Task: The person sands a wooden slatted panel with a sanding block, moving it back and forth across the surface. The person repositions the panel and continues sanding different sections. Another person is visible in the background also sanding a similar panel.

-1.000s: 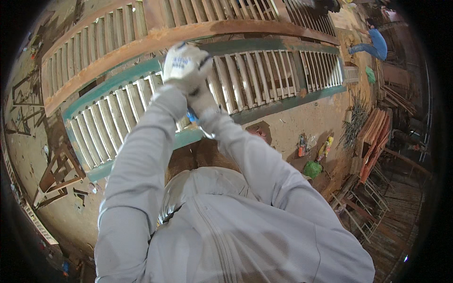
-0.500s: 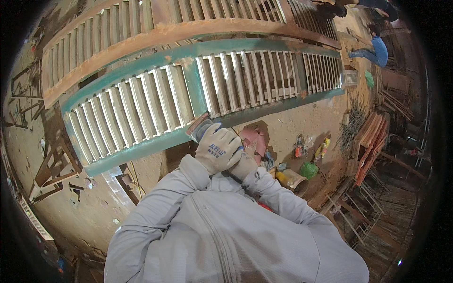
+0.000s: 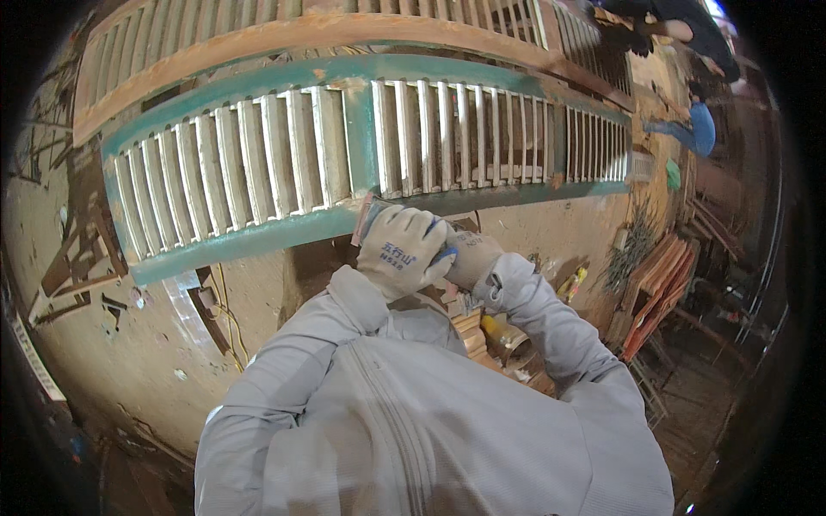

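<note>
- Left hand (image 3: 403, 251), gloved w/ pale knit glove, clenched round a small flat block (image 3: 368, 215) – looks like a sanding block/pad, reddish edge showing at top; pressed on the lower teal rail of the louvred shutter (image 3: 344, 163).
- Right hand (image 3: 471, 258), also gloved, tucked just beside & touching the left, fingers curled; something blue peeks between the two hands – can't tell if the right grips it or just backs up the left.
- Shutter: long frame, teal paint worn to bare wood in spots, white slats in rows; lies across the view on its support, a second bare-wood shutter (image 3: 284, 39) just behind it.
- Handling, my guess: block is light, stiff enough to push flat, prob. gritty so no slip in gloves; best held over its top w/ palm, fingers down the sides. Shutter looks heavy & rigid at the rails, slats thin & easier to crack – take hold at the frame, not the slats.
- Another person (image 3: 699, 129) in blue far off at upper right.
- Stacked reddish frames (image 3: 662, 284) lie on the dirt floor at right.
</note>
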Motion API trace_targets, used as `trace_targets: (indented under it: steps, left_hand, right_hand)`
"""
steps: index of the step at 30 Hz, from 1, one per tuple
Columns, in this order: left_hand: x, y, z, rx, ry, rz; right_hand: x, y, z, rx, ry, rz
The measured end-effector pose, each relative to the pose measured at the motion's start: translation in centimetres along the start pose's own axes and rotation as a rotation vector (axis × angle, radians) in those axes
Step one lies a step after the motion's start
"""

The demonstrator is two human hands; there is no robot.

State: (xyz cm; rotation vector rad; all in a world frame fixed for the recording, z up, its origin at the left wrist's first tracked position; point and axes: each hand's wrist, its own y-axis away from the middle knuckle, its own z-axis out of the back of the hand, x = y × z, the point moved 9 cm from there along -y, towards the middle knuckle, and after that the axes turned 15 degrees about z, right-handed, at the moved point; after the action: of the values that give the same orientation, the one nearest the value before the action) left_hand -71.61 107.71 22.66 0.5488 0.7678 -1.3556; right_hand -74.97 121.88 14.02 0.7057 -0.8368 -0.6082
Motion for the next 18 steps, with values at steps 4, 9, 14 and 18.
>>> trace_targets:
  steps: [4,9,14,18]
  left_hand:
    - [1.1,0.2,0.6,-0.017,-0.022,0.086]
    - [2.8,-0.1,1.6,-0.105,-0.032,0.17]
    - [1.4,-1.5,0.6,-0.219,-0.014,0.118]
    - [2.7,-0.8,2.2,-0.259,-0.023,0.208]
  right_hand:
    - [2.2,-1.3,1.8,0.054,0.11,0.111]
    - [4.7,-2.4,5.3,0.124,0.13,0.156]
    - [0.6,-3.0,5.6,0.232,0.328,0.131]
    - [1.8,-5.1,5.1,0.229,0.22,0.2]
